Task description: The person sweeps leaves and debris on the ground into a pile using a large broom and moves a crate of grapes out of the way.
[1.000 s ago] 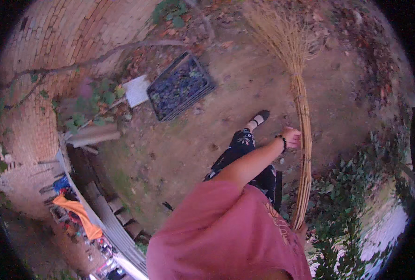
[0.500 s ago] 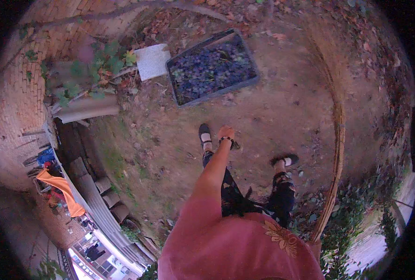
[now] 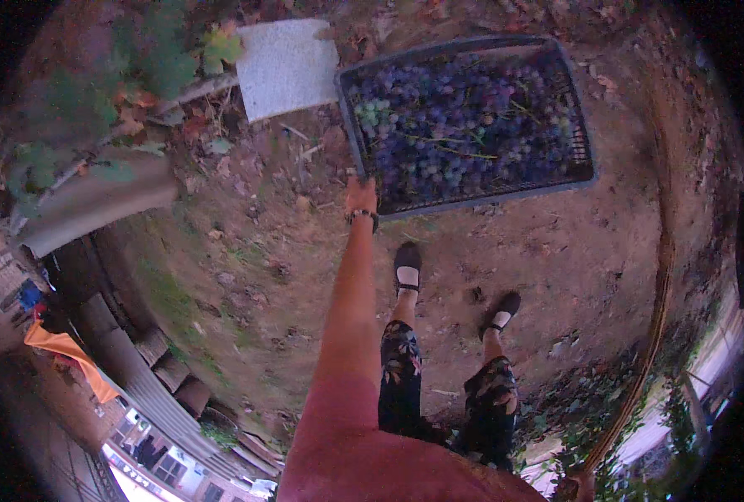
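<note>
Left grip point(image 3: 361, 197) away from broom point(image 3: 664, 276), now at grape crate's point(image 3: 489, 198) left rim, feet point(image 3: 408, 266) nearer crate

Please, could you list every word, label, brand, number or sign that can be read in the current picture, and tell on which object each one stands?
There is no readable text.
Crate of grapes: no lettering that I can make out.
White slab: none that I can make out.
Pink shirt: none visible.
Pale strip at lower left: dark marks, too small and blurred to tell whether they are writing.

Grapes point(image 3: 464, 125) in crate point(image 3: 489, 200) — slab point(image 3: 286, 71) (just beside) left, broom point(image 3: 663, 276) right.
</note>
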Motion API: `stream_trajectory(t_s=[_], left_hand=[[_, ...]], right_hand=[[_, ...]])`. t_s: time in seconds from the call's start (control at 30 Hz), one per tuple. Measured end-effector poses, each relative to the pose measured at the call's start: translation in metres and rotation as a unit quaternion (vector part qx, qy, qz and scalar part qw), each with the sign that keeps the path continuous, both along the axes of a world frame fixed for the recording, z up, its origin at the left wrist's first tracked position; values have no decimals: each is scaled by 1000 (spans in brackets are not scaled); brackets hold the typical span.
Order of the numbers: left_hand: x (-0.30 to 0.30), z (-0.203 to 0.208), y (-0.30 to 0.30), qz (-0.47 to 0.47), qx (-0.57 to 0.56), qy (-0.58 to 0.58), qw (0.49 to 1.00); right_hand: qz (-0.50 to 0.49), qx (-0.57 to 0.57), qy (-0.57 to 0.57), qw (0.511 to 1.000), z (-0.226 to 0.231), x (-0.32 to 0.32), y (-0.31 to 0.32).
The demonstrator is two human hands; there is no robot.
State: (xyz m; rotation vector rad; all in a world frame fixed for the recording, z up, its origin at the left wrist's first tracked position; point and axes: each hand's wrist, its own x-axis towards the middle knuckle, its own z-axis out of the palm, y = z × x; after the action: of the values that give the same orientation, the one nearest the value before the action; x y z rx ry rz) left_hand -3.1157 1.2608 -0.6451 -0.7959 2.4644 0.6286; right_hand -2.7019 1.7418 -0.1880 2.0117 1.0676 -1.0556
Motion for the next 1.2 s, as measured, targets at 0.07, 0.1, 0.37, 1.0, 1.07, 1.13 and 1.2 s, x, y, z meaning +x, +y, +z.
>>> stream_trajectory(t_s=[0.07, 0.1, 0.37, 1.0, 1.07, 1.13, 1.2], left_hand=[[-20, -22, 18, 29, -21, 44, 998], [-26, -37, 8, 17, -31, 80, 996], [-45, -66, -19, -435, -60, -206, 875], [201, -57, 78, 80, 11, 144, 986], [219, -47, 100, 91, 40, 136, 986], [233, -34, 91, 113, 44, 141, 983], [249, -30, 98, 123, 76, 138, 980]], right_hand=[[-15, 12, -8, 1000, -3, 1, -26], [-13, 8, -7, 1000, -9, -5, -33], [-18, -4, 6, 1000, -25, -22, -60], [-29, -39, 68, 996, -58, 100, -7], [40, 29, 162, 985, -52, 162, 23], [0, -9, 212, 977, -49, 163, 42], [-58, 9, 154, 986, -10, 145, 40]])
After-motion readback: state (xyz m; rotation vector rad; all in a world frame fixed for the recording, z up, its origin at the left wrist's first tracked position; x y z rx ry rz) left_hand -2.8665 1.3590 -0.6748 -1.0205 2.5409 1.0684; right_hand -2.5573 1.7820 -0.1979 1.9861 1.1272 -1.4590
